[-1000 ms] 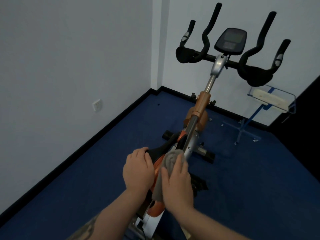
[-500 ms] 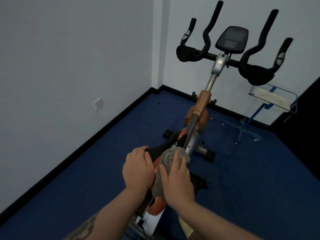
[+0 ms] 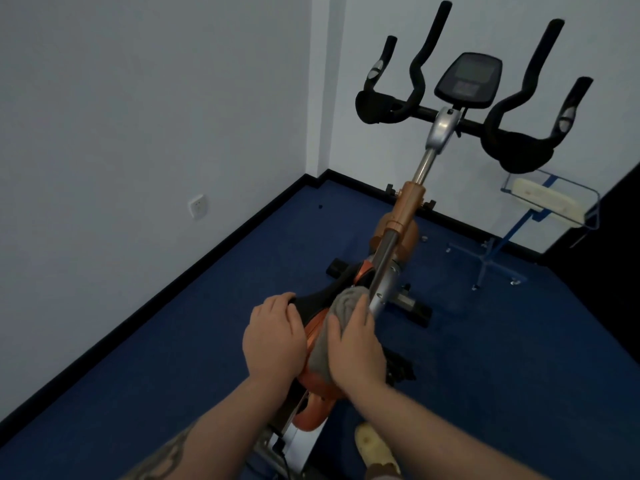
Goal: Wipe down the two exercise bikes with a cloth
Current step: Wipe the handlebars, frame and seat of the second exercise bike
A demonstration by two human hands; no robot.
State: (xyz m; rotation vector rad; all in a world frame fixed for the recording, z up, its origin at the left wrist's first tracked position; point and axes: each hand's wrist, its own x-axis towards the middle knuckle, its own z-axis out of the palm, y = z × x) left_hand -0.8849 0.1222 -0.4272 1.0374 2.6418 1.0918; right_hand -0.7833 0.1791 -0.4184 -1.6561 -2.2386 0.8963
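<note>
Hands [image 3: 311,341] hide the bike's [image 3: 398,230] orange frame.

A small gym room: an exercise bike [image 3: 408,216] on blue carpet [image 3: 207,341], bare white walls [image 3: 121,116].

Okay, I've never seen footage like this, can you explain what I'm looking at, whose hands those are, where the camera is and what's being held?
The camera sits on a person's head and looks forward and down, so the two bare arms reaching in from the bottom are the wearer's own. In front of them stands an exercise bike with black handlebars and a small display console, on a blue floor in a white-walled corner. The right hand presses a grey cloth against the bike's frame, next to the silver post. The left hand rests on the black saddle, apparently steadying it. Behind the bike, to the right, stands a small blue-framed stand.
</note>
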